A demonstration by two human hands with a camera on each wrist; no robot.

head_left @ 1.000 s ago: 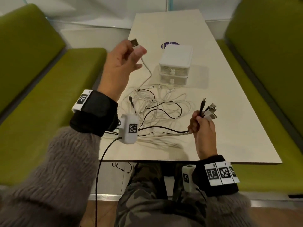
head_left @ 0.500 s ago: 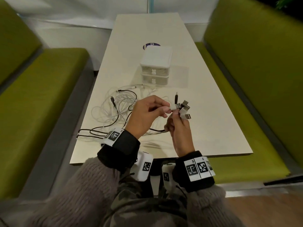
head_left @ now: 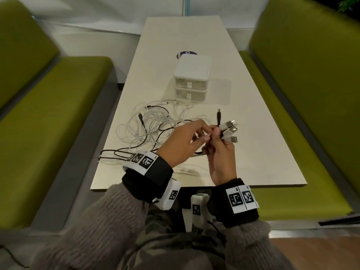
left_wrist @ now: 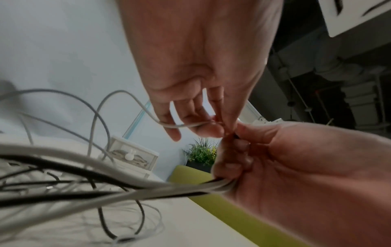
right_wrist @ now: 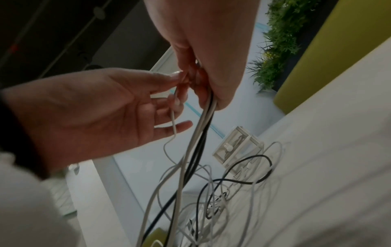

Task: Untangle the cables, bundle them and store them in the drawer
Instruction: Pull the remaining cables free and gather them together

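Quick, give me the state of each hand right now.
Left hand: pinches a thin white cable at its end, other fingers loose.
Right hand: grips a bunch of white and black cable ends, plugs sticking out above the fist.

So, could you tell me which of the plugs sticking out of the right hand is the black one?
It is the black plug standing upright at the far left of the fan above the right hand; the other three plugs are white with metal tips and angle rightward.

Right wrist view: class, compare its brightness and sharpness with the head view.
Right wrist view: dim, low contrast, the cables near the lens smeared, the table streaked. Head view: brighter and sharper, the plugs crisp, though wide-angle distortion bends the green benches.
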